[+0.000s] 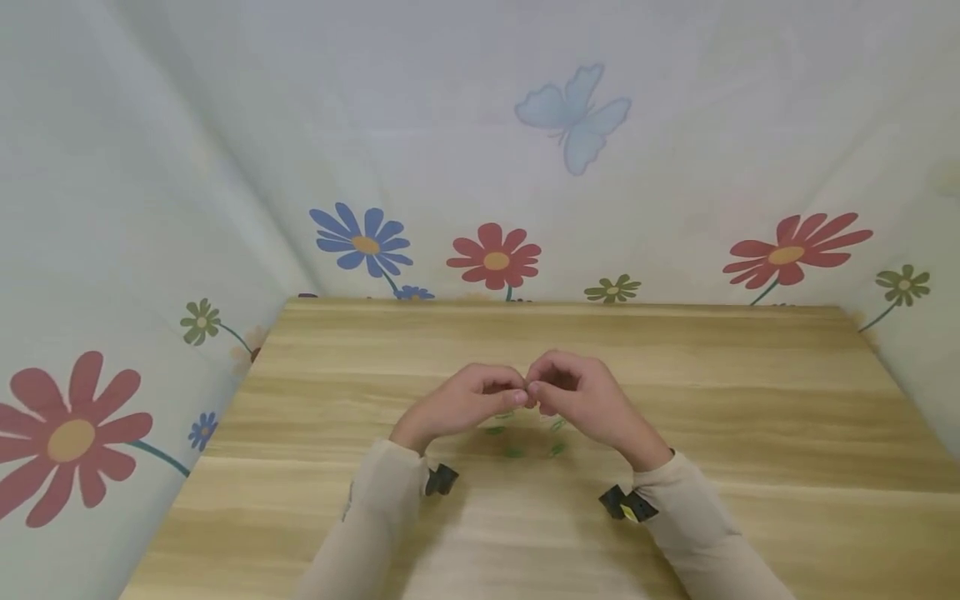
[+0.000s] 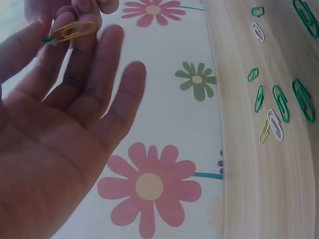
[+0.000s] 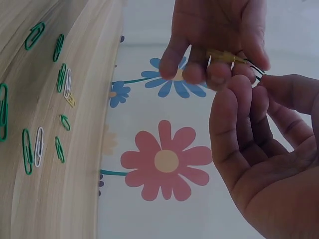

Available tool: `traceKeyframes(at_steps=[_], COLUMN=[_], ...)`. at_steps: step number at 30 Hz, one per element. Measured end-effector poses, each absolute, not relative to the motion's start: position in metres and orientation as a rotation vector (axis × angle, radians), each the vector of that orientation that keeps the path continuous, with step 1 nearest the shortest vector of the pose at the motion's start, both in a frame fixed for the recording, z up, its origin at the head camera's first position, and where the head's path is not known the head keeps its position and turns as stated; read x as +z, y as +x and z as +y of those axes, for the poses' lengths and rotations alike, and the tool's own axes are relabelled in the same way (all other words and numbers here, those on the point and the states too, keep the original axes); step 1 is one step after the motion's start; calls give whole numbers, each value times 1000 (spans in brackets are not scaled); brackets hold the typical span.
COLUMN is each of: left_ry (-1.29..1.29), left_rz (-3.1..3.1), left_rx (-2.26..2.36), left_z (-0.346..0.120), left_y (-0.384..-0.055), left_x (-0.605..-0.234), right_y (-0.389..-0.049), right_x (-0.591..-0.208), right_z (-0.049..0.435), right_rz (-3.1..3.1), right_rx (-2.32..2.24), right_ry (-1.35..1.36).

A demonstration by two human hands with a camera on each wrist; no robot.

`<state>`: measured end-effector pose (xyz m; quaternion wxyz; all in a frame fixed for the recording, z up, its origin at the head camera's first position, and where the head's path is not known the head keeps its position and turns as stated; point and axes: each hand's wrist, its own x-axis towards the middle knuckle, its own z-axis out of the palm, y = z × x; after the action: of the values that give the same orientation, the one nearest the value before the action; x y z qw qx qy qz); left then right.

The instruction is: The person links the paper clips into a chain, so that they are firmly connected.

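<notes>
In the head view my left hand (image 1: 461, 404) and right hand (image 1: 596, 404) meet fingertip to fingertip above the wooden table. A green paper clip (image 3: 255, 66) is pinched there between thumbs and fingers of both hands, largely covered by them. Joined to its end, a yellow paper clip (image 2: 76, 31) lies across the fingers of my left hand. The remaining fingers of the left hand spread loosely in the left wrist view, while those of the right curve inward in the right wrist view.
Below the hands, several loose paper clips lie on the table (image 1: 300, 517): green ones (image 2: 281, 103), white ones (image 3: 39, 146) and a yellow one (image 2: 264, 131). A flowered cloth (image 1: 420, 158) hangs around the table's back and sides.
</notes>
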<state>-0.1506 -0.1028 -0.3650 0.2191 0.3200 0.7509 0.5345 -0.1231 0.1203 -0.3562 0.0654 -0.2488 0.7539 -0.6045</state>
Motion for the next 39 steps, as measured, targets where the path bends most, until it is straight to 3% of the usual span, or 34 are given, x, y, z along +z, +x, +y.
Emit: traceKeyframes(at_steps=[7, 15, 23, 39], left_ry=[838, 754, 734, 681], left_rz=[2119, 2221, 2267, 2252], left_rx=[1572, 1722, 1780, 1800], left_z=[-108, -123, -126, -118], left_y=[-146, -147, -151, -161], left_x=[-370, -370, -366, -367], right_y=[-122, -137, -148, -151], right_x=[-365, -395, -422, -425], right_z=[129, 142, 141, 131], right_rz=[2336, 2681, 2672, 2713], right_rx=[-1779, -1206, -980, -858], right_ry=[-673, -619, -539, -544])
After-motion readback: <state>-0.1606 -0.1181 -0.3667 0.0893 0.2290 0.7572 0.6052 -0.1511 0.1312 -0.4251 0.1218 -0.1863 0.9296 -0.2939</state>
